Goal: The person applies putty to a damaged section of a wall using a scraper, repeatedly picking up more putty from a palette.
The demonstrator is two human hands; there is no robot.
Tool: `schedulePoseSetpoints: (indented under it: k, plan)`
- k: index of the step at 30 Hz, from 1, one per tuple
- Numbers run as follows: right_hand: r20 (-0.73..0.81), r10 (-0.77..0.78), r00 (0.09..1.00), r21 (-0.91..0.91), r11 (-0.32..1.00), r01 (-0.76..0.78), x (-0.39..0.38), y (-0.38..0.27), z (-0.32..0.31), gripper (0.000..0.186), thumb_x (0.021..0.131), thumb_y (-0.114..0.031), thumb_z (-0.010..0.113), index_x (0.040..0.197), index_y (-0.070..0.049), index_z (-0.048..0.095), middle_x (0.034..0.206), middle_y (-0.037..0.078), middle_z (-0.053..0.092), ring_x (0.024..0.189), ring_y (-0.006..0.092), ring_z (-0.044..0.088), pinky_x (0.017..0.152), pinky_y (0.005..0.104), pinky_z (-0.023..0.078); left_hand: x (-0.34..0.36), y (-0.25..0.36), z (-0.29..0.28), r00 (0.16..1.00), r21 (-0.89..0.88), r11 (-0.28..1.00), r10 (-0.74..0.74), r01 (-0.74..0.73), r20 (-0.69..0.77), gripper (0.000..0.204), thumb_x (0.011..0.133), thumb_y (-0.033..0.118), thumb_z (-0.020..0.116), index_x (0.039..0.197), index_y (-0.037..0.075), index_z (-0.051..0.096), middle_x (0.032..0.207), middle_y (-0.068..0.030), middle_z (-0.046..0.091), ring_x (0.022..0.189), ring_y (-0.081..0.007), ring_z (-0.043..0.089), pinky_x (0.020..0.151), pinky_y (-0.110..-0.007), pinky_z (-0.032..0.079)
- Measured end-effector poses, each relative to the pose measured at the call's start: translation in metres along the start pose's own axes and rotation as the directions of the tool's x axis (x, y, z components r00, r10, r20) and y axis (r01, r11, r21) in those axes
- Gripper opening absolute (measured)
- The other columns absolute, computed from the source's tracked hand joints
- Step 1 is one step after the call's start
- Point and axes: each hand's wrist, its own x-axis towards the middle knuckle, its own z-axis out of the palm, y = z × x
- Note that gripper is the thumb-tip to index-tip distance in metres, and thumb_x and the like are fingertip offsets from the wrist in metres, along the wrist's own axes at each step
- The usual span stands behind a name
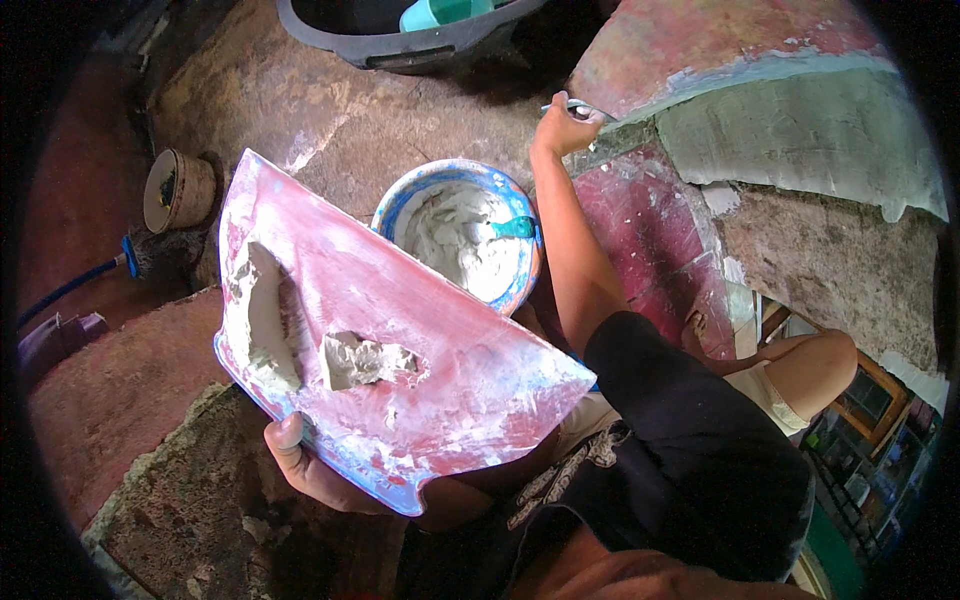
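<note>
My left hand [318, 472] grips the lower edge of a flat, pinkish mixing board [370, 285] smeared with white. Two lumps of putty [262, 320] lie on it. My right arm is stretched far forward, and my right hand [568, 130] is closed around a thin flat scraper [603, 117]; its blade is seen nearly edge-on at the wall. Pale wet plaster [800, 140] covers a band of that wall. Partly behind the board stands a round tub [534, 262] of white putty, with a green-handled tool [513, 228] stuck in it.
A black basin [400, 52] holding a turquoise scoop [440, 12] stands at the far side. To the left are a small beige bucket [190, 190] and a blue-handled brush [130, 256]. Red flooring [650, 240] lies below the wall, near my bare foot. A wooden frame [880, 400] stands right.
</note>
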Motion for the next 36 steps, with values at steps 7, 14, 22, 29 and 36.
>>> schedulePoseSetpoints:
  k: [7, 14, 22, 29, 36]
  plan:
    - [-0.023, -0.008, 1.0, 0.101, 0.995, 0.01, -0.006, -0.026, 0.002, 0.03, 0.061, 0.004, 0.062, 0.07, -0.001, 0.033, 0.068, 0.009, 0.043, 0.058, 0.0176, 0.048, 0.05, 0.0283, 0.041, -0.003, 0.002, 0.006, 0.991, 0.015, 0.995, -0.096, 0.095, 0.088, 0.05, 0.062, 0.025, 0.054, 0.1, -0.006, 0.043, 0.092, -0.0173, 0.05, 0.083, -0.0277, 0.05, 0.076, -0.04, 0.04]
    - [0.008, -0.043, 0.999, 0.073, 0.996, 0.042, -0.01, -0.039, -0.003, 0.032, 0.062, 0.004, 0.062, 0.07, -0.002, 0.032, 0.071, 0.01, 0.042, 0.053, 0.0161, 0.048, 0.045, 0.0267, 0.04, -0.002, 0.001, 0.004, 0.998, 0.067, 0.997, -0.027, 0.023, 0.049, 0.047, 0.063, 0.026, 0.055, 0.097, -0.005, 0.045, 0.089, -0.0156, 0.052, 0.083, -0.0265, 0.051, 0.075, -0.04, 0.04]
    - [-0.005, -0.082, 0.997, 0.137, 0.987, 0.082, -0.012, -0.057, -0.003, 0.033, 0.063, 0.001, 0.063, 0.068, -0.003, 0.03, 0.065, 0.01, 0.042, 0.049, 0.0163, 0.049, 0.041, 0.027, 0.04, -0.002, -0.001, 0.005, 0.998, 0.035, 0.999, -0.026, 0.024, 0.061, 0.043, 0.063, 0.025, 0.055, 0.093, -0.006, 0.048, 0.087, -0.0159, 0.053, 0.077, -0.0277, 0.053, 0.072, -0.039, 0.043]
    - [0.047, -0.067, 0.997, 0.19, 0.98, 0.057, -0.018, -0.061, -0.027, 0.025, 0.066, 0.0, 0.058, 0.078, 0.001, 0.037, 0.073, 0.008, 0.047, 0.06, 0.0141, 0.048, 0.053, 0.0259, 0.042, -0.001, -0.004, 0.007, 0.993, 0.005, 0.998, -0.062, 0.062, 0.097, 0.043, 0.063, 0.025, 0.054, 0.093, -0.007, 0.048, 0.086, -0.0175, 0.054, 0.076, -0.0284, 0.054, 0.07, -0.04, 0.044]
    - [0.204, 0.16, 0.966, 0.05, 0.983, -0.174, -0.008, -0.023, -0.113, 0.025, 0.069, -0.006, 0.052, 0.09, 0.005, 0.046, 0.081, 0.011, 0.052, 0.068, 0.0156, 0.048, 0.059, 0.0267, 0.04, 0.008, -0.004, -0.011, 0.998, 0.067, 0.997, 0.028, -0.031, 0.056, 0.043, 0.062, 0.023, 0.054, 0.092, -0.006, 0.048, 0.086, -0.0193, 0.053, 0.076, -0.0299, 0.053, 0.069, -0.043, 0.044]
